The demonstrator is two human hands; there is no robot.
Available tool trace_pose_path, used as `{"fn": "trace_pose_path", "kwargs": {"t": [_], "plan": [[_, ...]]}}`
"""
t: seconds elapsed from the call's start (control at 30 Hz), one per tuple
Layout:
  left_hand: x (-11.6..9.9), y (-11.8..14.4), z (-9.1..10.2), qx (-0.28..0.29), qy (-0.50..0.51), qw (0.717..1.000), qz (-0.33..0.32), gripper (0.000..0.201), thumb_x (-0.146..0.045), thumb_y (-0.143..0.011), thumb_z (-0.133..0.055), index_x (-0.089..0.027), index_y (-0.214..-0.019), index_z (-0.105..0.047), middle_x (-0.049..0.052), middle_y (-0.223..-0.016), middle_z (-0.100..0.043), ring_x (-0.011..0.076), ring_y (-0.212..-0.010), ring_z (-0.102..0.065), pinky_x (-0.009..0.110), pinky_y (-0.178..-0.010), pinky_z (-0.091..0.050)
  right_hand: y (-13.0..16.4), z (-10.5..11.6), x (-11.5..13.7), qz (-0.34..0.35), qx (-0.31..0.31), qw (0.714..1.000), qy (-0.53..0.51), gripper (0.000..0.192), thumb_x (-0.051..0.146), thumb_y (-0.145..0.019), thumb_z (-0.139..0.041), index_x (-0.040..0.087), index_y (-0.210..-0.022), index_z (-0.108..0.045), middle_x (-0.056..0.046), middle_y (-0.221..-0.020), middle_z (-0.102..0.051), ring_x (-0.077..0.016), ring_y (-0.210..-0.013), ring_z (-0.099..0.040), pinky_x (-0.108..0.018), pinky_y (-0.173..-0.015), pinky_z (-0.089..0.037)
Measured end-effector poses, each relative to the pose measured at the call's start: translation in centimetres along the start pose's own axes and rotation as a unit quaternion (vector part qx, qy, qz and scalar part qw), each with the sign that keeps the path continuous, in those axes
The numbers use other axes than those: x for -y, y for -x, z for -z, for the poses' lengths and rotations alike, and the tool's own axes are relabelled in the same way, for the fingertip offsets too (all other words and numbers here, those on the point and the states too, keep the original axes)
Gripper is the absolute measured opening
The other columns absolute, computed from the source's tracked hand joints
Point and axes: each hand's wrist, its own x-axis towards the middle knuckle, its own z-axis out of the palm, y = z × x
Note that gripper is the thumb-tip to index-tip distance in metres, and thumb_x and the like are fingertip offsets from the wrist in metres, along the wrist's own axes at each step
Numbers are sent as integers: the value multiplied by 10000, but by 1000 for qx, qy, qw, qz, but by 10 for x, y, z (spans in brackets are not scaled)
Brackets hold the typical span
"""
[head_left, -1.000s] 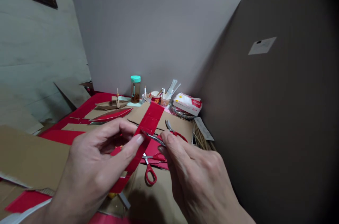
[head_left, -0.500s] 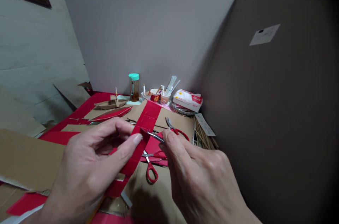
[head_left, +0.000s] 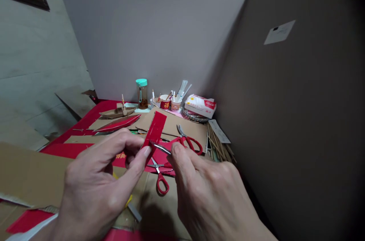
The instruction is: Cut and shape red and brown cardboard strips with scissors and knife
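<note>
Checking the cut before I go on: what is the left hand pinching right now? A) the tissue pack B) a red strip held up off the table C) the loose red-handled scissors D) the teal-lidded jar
B: the left hand pinches the red strip between thumb and forefinger above the table, while the right hand brings small scissors to its edge; the red-handled scissors lie untouched on the cardboard below.

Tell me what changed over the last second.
The long red paper strip now ends at the left hand; its lower part no longer hangs below. The right hand still holds small metal scissors to its edge. The red-handled scissors on the cardboard stayed put.
</note>
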Motion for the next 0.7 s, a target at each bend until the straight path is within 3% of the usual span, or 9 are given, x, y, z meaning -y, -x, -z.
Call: {"fn": "trace_pose_path", "kwargs": {"t": [0.13,0.33,0.4,0.53,0.7], "plan": [[2,3,-4,-13,-19,998,-57,123,-197,-885,-683,-299,-817,-679,-72,-695,-697,118,-601,-643,221,-563,-512,0,-1,3,-13,2,1000,-6,319,15,-676,-368,234,-853,-518,17,-623,-597,-167,-393,-541,-317,-402,-249],[8,3,-12,-28,-16,993,-115,115,-151,-882,-693,-262,-890,-724,-25,-804,-778,144,-729,-707,242,-737,-583,3,-6,2,-37,13,999,-31,273,31,-690,-388,242,-813,-509,13,-560,-576,-183,-381,-525,-321,-445,-234],[7,-2,-9,-7,0,996,-84,132,-157,-866,-706,-282,-843,-738,-59,-772,-778,129,-694,-710,209,-697,-571,2,-5,0,-49,14,998,-24,292,6,-695,-383,238,-797,-529,14,-529,-557,-184,-389,-510,-324,-455,-233],[4,-9,-3,61,33,997,40,138,-223,-845,-741,-308,-739,-767,-88,-753,-791,122,-655,-714,178,-624,-539,-2,-2,-1,-41,12,999,8,317,-15,-661,-409,222,-798,-569,28,-483,-498,-177,-371,-436,-327,-446,-180],[6,0,-7,28,23,999,-32,137,-179,-886,-726,-309,-841,-724,-65,-790,-763,155,-720,-698,247,-708,-551,-4,-3,6,-52,42,998,21,255,14,-626,-494,228,-759,-533,0,-572,-591,-181,-382,-491,-332,-455,-168]]}}
